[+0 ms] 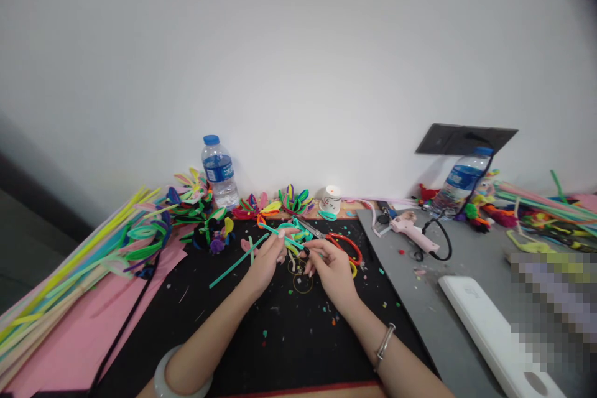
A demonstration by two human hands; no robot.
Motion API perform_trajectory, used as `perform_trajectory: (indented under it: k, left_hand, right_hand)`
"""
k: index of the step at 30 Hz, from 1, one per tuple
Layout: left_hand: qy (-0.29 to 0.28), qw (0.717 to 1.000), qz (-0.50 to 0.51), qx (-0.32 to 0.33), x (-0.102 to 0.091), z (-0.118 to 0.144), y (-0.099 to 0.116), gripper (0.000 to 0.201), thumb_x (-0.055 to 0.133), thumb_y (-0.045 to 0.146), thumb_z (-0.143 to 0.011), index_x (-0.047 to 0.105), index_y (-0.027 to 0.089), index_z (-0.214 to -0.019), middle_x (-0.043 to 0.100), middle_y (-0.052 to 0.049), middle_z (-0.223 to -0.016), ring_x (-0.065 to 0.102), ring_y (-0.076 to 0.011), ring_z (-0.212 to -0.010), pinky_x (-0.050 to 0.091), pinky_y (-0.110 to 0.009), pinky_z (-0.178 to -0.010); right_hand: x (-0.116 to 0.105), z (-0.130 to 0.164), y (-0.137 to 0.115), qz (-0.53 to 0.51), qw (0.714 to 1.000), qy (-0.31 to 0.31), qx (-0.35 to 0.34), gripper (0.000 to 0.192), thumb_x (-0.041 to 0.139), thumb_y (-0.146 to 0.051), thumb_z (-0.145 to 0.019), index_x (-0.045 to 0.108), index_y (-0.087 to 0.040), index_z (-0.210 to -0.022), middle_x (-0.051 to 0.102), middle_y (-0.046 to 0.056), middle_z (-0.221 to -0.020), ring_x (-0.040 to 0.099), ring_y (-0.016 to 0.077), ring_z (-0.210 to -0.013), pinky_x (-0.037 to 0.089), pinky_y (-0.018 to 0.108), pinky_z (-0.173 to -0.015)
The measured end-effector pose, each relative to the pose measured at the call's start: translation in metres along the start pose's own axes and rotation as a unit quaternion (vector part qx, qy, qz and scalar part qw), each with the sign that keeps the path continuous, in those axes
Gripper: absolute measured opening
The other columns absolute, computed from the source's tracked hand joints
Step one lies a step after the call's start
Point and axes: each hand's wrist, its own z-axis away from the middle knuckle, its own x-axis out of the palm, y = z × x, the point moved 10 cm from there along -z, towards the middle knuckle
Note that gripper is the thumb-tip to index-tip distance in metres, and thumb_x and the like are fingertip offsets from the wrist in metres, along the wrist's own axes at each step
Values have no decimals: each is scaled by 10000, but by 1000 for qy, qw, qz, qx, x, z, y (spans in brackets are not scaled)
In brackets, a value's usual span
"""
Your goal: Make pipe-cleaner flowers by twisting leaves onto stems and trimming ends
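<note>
My left hand (269,259) pinches a long green fuzzy pipe cleaner (242,263), slanting over the black mat surface (280,336). My right hand (330,266) grips its other end, just in front of the red-handled metal scissors (336,240). A pink plastic glue gun (413,231) lies right of the scissors.

At ten o'clock we see a water bottle (219,171) against the wall, finished pipe-cleaner flowers (196,199) beside it. At nine o'clock — loose stems (69,273) on pink paper (93,336). At two o'clock, a pink glue gun (413,230), a second bottle (461,183). Red scissors (342,242) lie at centre — a white cup (332,199) behind.
</note>
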Motion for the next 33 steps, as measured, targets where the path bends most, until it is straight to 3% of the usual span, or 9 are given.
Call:
perform_trajectory:
  k: [6, 11, 17, 22, 25, 33]
  left_hand:
    - [-2, 994, -109, 18, 1, 3, 6, 459, 370, 524, -859, 634, 166, -974, 436, 13, -611, 398, -146, -589, 337, -265, -586]
    - [-16, 991, -126, 37, 4, 3, 7, 386, 356, 468, -880, 599, 173, -821, 455, 1, -658, 427, -161, -656, 356, -284, -661]
    - [-2, 989, -138, 42, 1, 2, 2, 348, 402, 407, -862, 468, 183, -604, 436, 2, -652, 409, -164, -660, 335, -281, -646]
    - [-34, 981, -182, 52, 6, 4, 1, 316, 411, 338, -864, 486, 193, -593, 444, 3, -610, 404, -163, -598, 303, -284, -592]
    - [-75, 964, -246, 69, 15, 7, 6, 304, 389, 268, -866, 463, 193, -580, 464, 3, -588, 422, -167, -596, 294, -291, -596]
    - [-163, 877, -443, 86, 35, 17, 9, 270, 375, 157, -791, 447, 179, -532, 505, -21, -561, 455, -160, -559, 277, -282, -568]
  right_hand:
    - [2, 0, 0, 6, 1000, -8, -5, 118, 518, -195, -777, 610, -177, -849, 620, -7, -623, 564, 111, -471, 436, 219, -460]
    - [2, 0, 0, 6, 1000, -12, -8, 115, 521, -197, -779, 613, -179, -845, 622, -9, -614, 567, 113, -477, 441, 222, -474]
    - [-5, 1, -5, -32, 999, 21, 4, 86, 587, -213, -734, 600, -172, -809, 625, -12, -608, 583, 119, -517, 472, 232, -523]
    - [-8, -2, -3, -100, 994, 27, 21, 102, 622, -231, -717, 579, -177, -792, 625, -18, -587, 578, 117, -499, 473, 239, -525]
    - [-10, -3, -1, -117, 992, 29, 24, 116, 635, -263, -719, 592, -174, -780, 622, -16, -586, 567, 116, -487, 478, 245, -517]
    - [-4, -3, 5, -122, 991, 13, 60, 135, 673, -260, -687, 621, -145, -736, 584, -26, -485, 543, 103, -395, 462, 212, -418]
